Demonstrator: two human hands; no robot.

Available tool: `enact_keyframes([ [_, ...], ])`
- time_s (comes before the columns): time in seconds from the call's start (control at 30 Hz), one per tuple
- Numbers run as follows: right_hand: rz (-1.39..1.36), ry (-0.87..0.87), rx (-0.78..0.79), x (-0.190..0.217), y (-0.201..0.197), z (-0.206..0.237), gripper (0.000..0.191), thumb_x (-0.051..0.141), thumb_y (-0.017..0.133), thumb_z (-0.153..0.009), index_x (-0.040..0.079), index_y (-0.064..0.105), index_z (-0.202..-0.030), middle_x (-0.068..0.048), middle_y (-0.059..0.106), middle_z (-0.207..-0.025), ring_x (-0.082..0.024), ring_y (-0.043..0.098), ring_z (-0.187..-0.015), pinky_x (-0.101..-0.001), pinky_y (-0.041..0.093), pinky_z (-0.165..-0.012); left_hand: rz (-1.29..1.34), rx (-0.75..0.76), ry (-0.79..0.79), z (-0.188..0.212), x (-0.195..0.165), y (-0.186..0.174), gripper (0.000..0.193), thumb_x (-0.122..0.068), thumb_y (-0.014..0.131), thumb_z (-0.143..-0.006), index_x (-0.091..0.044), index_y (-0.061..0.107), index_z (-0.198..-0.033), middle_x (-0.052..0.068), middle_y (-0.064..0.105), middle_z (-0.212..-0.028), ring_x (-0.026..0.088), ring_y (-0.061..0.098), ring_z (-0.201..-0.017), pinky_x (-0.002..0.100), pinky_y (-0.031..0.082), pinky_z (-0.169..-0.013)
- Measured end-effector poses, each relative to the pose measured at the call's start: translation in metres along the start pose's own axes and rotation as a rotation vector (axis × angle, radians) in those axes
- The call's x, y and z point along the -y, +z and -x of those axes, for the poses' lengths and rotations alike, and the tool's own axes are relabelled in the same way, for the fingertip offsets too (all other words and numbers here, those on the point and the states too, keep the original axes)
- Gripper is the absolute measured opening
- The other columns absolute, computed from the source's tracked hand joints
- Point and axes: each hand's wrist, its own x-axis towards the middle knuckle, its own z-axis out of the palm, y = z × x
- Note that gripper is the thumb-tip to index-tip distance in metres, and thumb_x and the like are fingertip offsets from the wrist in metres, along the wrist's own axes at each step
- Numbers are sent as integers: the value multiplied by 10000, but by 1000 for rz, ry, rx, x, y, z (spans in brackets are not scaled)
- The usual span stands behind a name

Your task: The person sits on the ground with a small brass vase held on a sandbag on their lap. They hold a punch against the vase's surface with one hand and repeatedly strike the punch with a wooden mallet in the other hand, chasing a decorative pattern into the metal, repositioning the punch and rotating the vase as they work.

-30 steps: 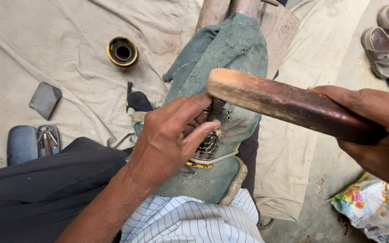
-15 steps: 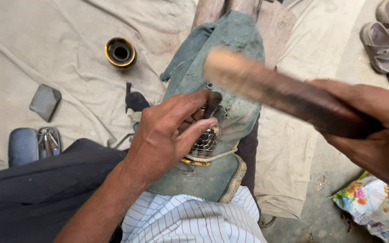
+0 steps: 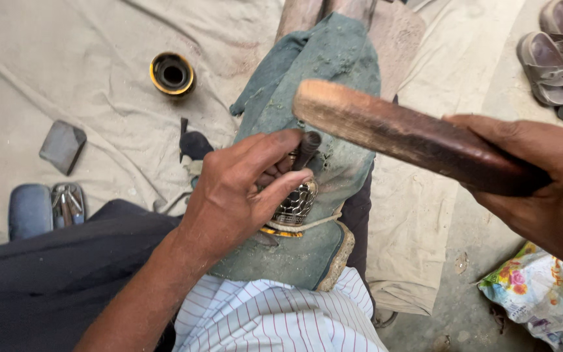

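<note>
- L hand (image 3: 242, 195): grip closed round dark metal punch (image 3: 307, 148), tip on patterned metal piece (image 3: 298, 203) just below, atop green padded block (image 3: 307, 254).
- R hand (image 3: 542, 189): grip wrapped tight on brown wooden mallet (image 3: 399, 133), head just above punch.

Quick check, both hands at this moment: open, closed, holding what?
Left hand: closed, pinching a dark punch upright against the patterned metal piece.
Right hand: closed around a wooden mallet, raised above the punch.

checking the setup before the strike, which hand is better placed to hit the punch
Right. The right hand grips the wooden mallet raised above the punch; the left hand is busy steadying that punch on the patterned metal piece.
</note>
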Motion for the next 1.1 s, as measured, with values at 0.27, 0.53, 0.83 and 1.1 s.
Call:
enact_keyframes([
  [0.27, 87, 48, 35, -1, 2, 5, 389, 91, 800, -803, -51, 675, -1143, -222, 703, -940, -296, 736, -791, -400, 632, -711, -28, -14, 44, 3, 0, -2, 411, -206, 800, -924, -54, 654, -1277, 100, 748, -1052, 162, 774, -865, 278, 663, -703],
  [0.53, 86, 128, 43, 3, 6, 16, 357, 128, 809, -819, -74, 683, -1085, -242, 688, -892, -320, 733, -735, -415, 640, -667, -115, -4, 107, 4, -2, -1, 350, -191, 827, -914, -58, 680, -1203, 81, 745, -1017, 154, 745, -804, 285, 636, -674],
  [0.83, -768, 218, -209, -26, 21, 28, 565, 102, 803, -852, 30, 540, -1347, -154, 684, -843, -221, 747, -791, -358, 643, -701, -74, -20, -70, -4, -24, 17, 420, -124, 803, -893, -30, 635, -1266, 92, 719, -933, 143, 741, -758, 273, 625, -625],
  [1.1, -531, 146, -12, -66, 42, 18, 454, 35, 775, -748, 4, 590, -1161, -102, 691, -977, -191, 727, -896, -372, 625, -761, -245, -12, 32, -7, -33, 30, 405, -142, 798, -926, -52, 634, -1285, 109, 701, -928, 184, 714, -766, 321, 610, -633],
])
